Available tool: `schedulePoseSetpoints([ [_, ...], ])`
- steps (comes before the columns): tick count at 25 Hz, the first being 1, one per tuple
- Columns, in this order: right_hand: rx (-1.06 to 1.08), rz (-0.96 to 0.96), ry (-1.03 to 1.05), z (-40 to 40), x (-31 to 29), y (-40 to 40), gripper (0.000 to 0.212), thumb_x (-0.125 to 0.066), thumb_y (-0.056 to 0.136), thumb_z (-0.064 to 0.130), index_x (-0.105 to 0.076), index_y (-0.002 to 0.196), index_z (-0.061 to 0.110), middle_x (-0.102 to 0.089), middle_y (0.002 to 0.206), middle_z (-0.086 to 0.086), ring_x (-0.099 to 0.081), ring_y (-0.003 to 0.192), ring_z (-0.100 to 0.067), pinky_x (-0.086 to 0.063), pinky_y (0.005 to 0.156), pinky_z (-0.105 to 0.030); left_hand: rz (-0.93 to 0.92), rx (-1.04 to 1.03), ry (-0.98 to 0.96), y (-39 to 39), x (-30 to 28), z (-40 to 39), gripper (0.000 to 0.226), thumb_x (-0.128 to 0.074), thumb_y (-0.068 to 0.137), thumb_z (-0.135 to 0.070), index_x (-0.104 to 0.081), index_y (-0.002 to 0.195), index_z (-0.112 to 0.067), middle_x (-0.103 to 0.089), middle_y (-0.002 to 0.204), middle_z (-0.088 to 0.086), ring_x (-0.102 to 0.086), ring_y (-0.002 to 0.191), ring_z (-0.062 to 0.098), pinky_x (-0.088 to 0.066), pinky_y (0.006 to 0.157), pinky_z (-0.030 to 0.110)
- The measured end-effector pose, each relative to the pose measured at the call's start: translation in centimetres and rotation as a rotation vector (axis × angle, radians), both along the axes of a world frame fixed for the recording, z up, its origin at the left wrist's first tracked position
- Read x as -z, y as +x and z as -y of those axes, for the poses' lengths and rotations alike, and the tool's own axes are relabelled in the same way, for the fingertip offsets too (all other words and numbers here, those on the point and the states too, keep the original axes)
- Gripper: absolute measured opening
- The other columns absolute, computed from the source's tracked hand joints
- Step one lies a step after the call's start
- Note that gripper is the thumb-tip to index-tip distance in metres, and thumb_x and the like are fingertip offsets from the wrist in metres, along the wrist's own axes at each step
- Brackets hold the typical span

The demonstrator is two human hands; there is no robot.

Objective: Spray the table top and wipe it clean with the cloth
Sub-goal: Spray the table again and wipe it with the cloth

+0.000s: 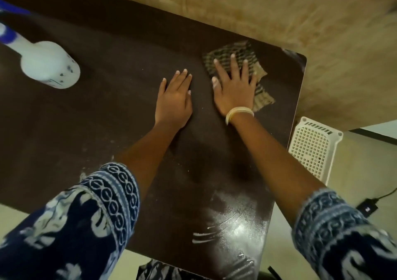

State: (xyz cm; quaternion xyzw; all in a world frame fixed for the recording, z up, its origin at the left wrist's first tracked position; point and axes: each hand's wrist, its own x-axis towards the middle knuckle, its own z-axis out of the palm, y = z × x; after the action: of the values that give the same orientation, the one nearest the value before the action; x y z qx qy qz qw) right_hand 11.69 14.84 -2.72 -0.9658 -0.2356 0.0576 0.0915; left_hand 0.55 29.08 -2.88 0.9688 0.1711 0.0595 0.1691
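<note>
Checked cloth (236,65) under your flat right hand (233,88) on the dark worktop (107,118), left hand (174,99) flat, fingers straight, grasping nothing, beside it.

Head camera, steeply down, close over table top (120,69)

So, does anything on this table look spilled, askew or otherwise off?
White powdery smears streak the near edge of the dark table top, not yet wiped. The checked cloth lies under the right hand further away.
</note>
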Motion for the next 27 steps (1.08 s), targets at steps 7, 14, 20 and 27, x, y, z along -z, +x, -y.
schedulePoseSetpoints([
  [7,-0.049,0.058,-0.08,10.1,-1.0,-3.2,0.053,-0.025,0.096,0.054,-0.025,0.149,0.048,-0.021,0.162,0.002,-0.017,0.149,-0.03,-0.013,0.116,-0.059,0.065,0.01,-0.006,-8.0,-0.6,-0.5,0.049,-0.03,0.1,-0.026,-0.051,0.14,-0.009,-0.044,0.151,0.006,-0.032,0.145,0.02,-0.02,0.121,0.044],
  [14,0.648,-0.138,0.022,-2.1,-1.3,-12.5,0.055,-0.022,0.101,0.05,-0.013,0.154,0.042,0.001,0.165,-0.003,0.004,0.15,-0.035,0.0,0.116,-0.062,0.123,-0.066,0.009,-20.5,-0.5,-4.6,0.043,-0.035,0.1,-0.019,-0.053,0.137,-0.007,-0.048,0.147,0.01,-0.038,0.141,0.023,-0.024,0.119,0.045],
  [20,-0.012,-0.074,-0.044,-12.7,-0.9,-23.7,0.054,-0.023,0.1,0.05,-0.015,0.153,0.044,-0.005,0.165,-0.002,-0.002,0.15,-0.036,-0.004,0.116,-0.062,0.042,-0.285,0.048,-32.0,-0.1,-11.2,0.05,-0.034,0.093,-0.015,-0.049,0.141,-0.008,-0.042,0.152,0.011,-0.033,0.144,0.028,-0.02,0.118,0.048],
  [27,-0.562,0.005,-0.033,-12.9,0.0,-37.8,0.051,-0.029,0.1,0.049,-0.025,0.15,0.043,-0.019,0.162,-0.003,-0.015,0.148,-0.037,-0.014,0.115,-0.063,-0.08,-0.271,0.029,-37.8,-0.1,-13.3,0.055,-0.04,0.096,-0.009,-0.032,0.15,-0.01,-0.028,0.159,0.012,-0.021,0.149,0.029,-0.018,0.118,0.05],
])
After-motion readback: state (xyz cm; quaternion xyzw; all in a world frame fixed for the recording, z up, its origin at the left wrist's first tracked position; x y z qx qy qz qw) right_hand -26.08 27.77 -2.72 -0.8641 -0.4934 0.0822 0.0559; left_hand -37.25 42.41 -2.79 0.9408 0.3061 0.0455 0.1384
